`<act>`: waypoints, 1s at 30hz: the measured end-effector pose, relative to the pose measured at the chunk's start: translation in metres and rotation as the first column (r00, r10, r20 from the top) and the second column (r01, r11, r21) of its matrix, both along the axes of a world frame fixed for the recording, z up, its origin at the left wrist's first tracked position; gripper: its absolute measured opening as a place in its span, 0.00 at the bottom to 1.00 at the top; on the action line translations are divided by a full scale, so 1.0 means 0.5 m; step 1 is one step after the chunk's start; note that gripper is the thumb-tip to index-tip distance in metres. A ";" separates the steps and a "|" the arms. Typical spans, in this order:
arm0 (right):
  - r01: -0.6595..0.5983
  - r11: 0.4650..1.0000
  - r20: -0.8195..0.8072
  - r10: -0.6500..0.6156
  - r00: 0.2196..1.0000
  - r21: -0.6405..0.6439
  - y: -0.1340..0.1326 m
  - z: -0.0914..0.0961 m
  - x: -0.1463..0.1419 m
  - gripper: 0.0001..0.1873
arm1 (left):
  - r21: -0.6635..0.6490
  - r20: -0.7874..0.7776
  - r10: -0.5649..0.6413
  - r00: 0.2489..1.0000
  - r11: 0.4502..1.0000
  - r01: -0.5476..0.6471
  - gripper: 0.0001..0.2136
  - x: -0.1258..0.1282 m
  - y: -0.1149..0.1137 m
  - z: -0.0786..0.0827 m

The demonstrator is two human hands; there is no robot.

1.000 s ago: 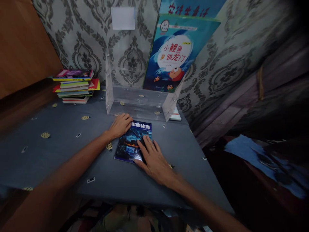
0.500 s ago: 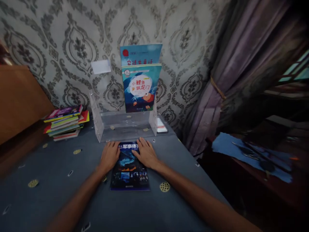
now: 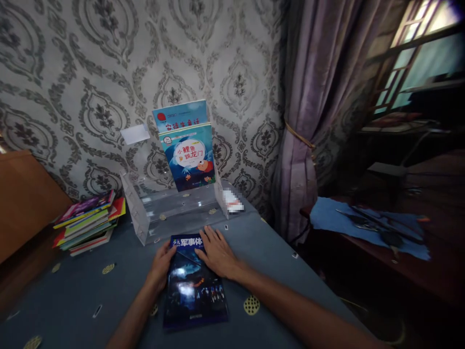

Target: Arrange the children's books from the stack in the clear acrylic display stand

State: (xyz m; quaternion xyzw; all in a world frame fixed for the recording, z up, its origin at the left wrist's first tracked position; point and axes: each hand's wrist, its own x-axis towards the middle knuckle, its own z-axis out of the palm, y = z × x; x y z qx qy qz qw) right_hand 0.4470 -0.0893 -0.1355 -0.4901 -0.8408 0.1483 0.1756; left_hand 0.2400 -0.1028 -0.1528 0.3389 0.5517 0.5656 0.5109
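Left hand (image 3: 162, 263) on book (image 3: 195, 283), grip unclear; right hand (image 3: 219, 255), fingers apart, partly hides title (image 3: 189, 242)

Left hand (image 3: 162, 264) curled, right hand (image 3: 220, 255) spread, forearms (image 3: 286, 301) angled inward

The dark blue book (image 3: 196, 286) was partly covered at one o'clock by the right hand (image 3: 220, 257); at ten, some fingers of the left hand (image 3: 162, 266) could not be made out. At twelve, the rear book (image 3: 179, 114) was largely hidden by the front book (image 3: 191, 162). A white item (image 3: 232, 201) at one was pixelated, dark items (image 3: 390, 238) at three were blurred, and the window (image 3: 409, 60) at two was cut off above
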 end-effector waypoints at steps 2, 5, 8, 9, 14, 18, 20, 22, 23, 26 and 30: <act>0.010 1.000 -0.058 -0.011 0.998 -0.018 0.001 -0.002 0.003 0.34 | -0.053 0.071 0.000 0.997 0.999 0.003 0.18 0.016 -0.007 0.006; 0.049 0.994 -0.211 -0.068 0.975 -0.097 0.006 -0.008 0.007 0.37 | -0.066 0.135 0.049 0.990 0.997 -0.040 0.14 0.033 -0.015 0.024; 0.081 0.981 -0.449 -0.152 0.880 -0.174 0.012 -0.021 0.008 0.42 | -0.021 0.164 0.097 0.982 0.995 -0.095 0.12 0.043 -0.021 0.041; 0.088 0.976 -0.532 -0.183 0.827 -0.198 0.013 -0.027 0.006 0.42 | 0.001 0.166 0.102 0.981 0.995 -0.104 0.13 0.045 -0.023 0.046; -0.130 0.914 -0.842 -0.288 0.456 -0.384 0.009 -0.036 -0.011 0.35 | 0.096 0.117 0.165 0.979 0.980 -0.177 0.18 0.054 -0.029 0.069; -0.253 0.892 -0.913 -0.306 0.268 -0.374 0.012 0.006 -0.021 0.33 | 0.262 0.021 0.206 0.978 0.943 -0.204 0.21 0.070 -0.023 0.107; -0.113 0.974 -0.937 -0.154 0.312 -0.198 0.016 0.044 -0.019 0.29 | 0.323 0.001 0.199 0.980 0.927 -0.189 0.24 0.079 -0.015 0.127; -0.014 0.999 -0.916 0.032 0.401 0.029 0.019 0.081 -0.010 0.23 | 0.353 -0.020 0.193 0.981 0.919 -0.173 0.26 0.082 -0.006 0.142; 0.003 0.993 -0.880 0.106 0.463 0.121 0.019 0.096 -0.004 0.21 | 0.363 -0.030 0.195 0.980 0.916 -0.171 0.27 0.081 0.000 0.145; -0.001 0.961 -0.790 0.227 0.570 0.275 0.016 0.109 0.012 0.17 | 0.379 -0.063 0.199 0.978 0.911 -0.161 0.33 0.068 0.014 0.137; 0.002 0.973 -0.820 0.191 0.540 0.229 0.000 0.058 0.021 0.15 | 0.311 -0.147 0.125 0.981 0.948 -0.074 0.41 0.043 0.012 0.099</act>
